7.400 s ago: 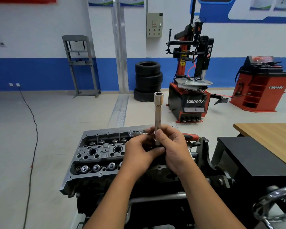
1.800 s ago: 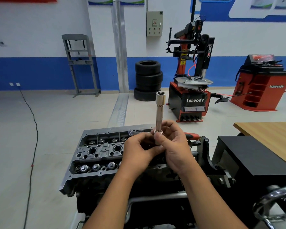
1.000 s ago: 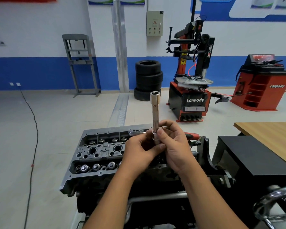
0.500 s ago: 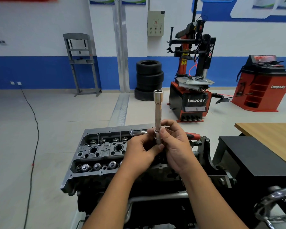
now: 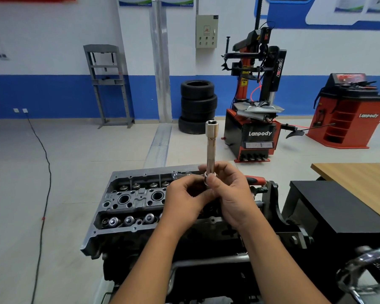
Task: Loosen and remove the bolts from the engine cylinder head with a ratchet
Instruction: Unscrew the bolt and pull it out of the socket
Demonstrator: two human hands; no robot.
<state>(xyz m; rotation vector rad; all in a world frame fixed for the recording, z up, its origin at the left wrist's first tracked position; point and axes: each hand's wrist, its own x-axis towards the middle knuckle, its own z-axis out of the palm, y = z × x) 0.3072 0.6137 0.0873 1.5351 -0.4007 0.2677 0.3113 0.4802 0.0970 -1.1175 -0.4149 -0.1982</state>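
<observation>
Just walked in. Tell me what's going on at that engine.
A person stands over the cylinder head and holds a long socket extension upright above it. The right hand pinches its lower end and the left hand is closed in beside it at the same spot. The socket end points up, so it is not on any bolt. A ratchet with a red grip lies on the far side of the head, untouched.

Glossy metal socket extension (image 5: pixel 211 150), seemingly matt cast cylinder head (image 5: pixel 132 198).
</observation>
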